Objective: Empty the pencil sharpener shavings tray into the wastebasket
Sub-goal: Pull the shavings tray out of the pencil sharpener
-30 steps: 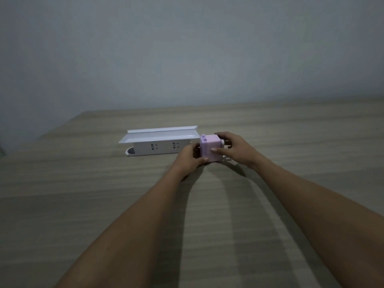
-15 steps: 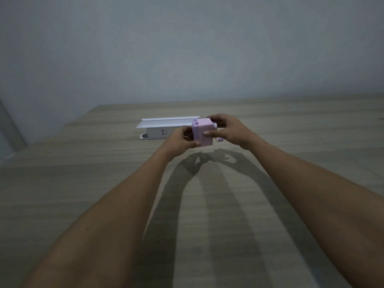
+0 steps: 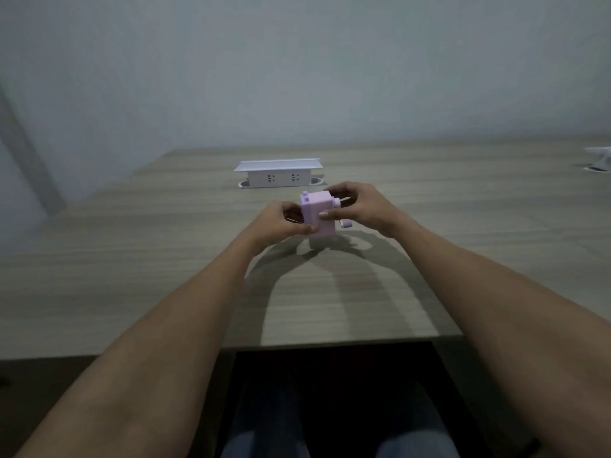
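I am seeing my left hand (image 3: 282,219) curling around the left side of the pink pencil sharpener (image 3: 318,213), thumb pressing its near lower face, while my right hand (image 3: 358,206) is gripping the right side, thumb on the front and fingers wrapping over the far edge. The one sharpener is hanging above the wooden table (image 3: 132,259), its shadow falling beneath it. Its small crank (image 3: 345,224) is poking out lower right. Whether the shavings tray is pulled out, I cannot tell. Bare tabletop is lying open all around, with the near edge close below my forearms. One white socket box (image 3: 279,173) is standing beyond, well apart. A blurred white object (image 3: 600,158) is being cut off far right.
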Demonstrator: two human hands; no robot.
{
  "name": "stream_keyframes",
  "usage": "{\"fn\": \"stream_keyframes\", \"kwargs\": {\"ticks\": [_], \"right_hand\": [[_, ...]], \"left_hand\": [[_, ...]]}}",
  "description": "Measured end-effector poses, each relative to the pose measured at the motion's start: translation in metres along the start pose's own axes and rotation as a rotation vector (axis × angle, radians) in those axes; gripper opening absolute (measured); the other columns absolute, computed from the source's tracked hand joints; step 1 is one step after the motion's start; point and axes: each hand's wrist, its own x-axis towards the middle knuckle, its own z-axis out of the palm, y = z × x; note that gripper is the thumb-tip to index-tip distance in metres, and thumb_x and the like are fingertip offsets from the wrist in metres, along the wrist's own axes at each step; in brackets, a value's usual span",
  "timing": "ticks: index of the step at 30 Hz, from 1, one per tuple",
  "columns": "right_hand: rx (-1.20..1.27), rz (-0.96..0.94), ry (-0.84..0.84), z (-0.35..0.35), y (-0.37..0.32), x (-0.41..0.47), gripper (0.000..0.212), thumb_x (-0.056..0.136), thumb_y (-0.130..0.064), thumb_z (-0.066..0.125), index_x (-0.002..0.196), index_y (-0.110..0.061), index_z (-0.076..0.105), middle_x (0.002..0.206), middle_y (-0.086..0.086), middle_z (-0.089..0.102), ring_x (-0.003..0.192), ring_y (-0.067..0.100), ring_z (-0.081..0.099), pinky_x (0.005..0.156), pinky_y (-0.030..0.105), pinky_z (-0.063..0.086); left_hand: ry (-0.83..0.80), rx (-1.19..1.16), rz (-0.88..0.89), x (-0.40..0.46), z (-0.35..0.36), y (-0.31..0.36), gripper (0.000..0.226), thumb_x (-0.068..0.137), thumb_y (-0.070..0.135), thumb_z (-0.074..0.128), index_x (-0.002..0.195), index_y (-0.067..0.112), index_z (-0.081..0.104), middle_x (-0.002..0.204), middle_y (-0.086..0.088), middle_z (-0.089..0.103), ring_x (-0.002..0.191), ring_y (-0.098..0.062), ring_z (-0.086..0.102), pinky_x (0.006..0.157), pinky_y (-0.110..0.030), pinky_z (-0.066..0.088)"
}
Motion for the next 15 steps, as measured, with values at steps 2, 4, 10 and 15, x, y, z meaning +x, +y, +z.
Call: {"fn": "stream_keyframes", "kwargs": {"ticks": [2,4,10,15], "right_hand": [[0.001,-0.013,0.014,0.003,0.002,-0.013,0.053,0.07,-0.011,0.091,0.12,-0.008,0.072,0.116,0.01,0.075,0.104,0.026,0.071,0.081,0.038,0.062],[0.009,-0.021,0.022,0.005,0.005,-0.026,0.054,0.071,-0.01,0.091,0.12,-0.006,0.072,0.116,0.01,0.075,0.099,0.022,0.072,0.082,0.033,0.062],[0.07,0.002,0.052,0.012,0.02,-0.045,0.057,0.071,-0.014,0.092,0.124,-0.009,0.07,0.116,0.009,0.075,0.096,0.018,0.072,0.069,0.027,0.059],[0.175,0.029,0.007,0.018,0.027,-0.05,0.052,0.076,-0.012,0.088,0.125,-0.012,0.071,0.113,0.013,0.077,0.097,0.023,0.074,0.075,0.032,0.062]], "left_hand": [[0.004,-0.022,-0.007,-0.013,0.007,-0.001,0.048,0.081,0.014,0.085,0.125,0.006,0.068,0.111,-0.007,0.075,0.095,-0.016,0.071,0.076,-0.016,0.058],[0.003,-0.059,-0.027,-0.024,0.015,-0.004,0.049,0.081,0.017,0.086,0.125,0.007,0.069,0.109,-0.006,0.077,0.092,-0.016,0.072,0.072,-0.02,0.059],[0.013,-0.106,-0.026,-0.035,0.027,-0.012,0.051,0.081,0.014,0.086,0.128,0.006,0.068,0.11,-0.001,0.076,0.087,0.0,0.072,0.07,-0.01,0.056],[-0.002,-0.146,-0.019,-0.034,0.028,-0.016,0.051,0.083,0.015,0.084,0.13,0.007,0.066,0.118,-0.002,0.075,0.102,-0.007,0.073,0.077,-0.008,0.054]]}}
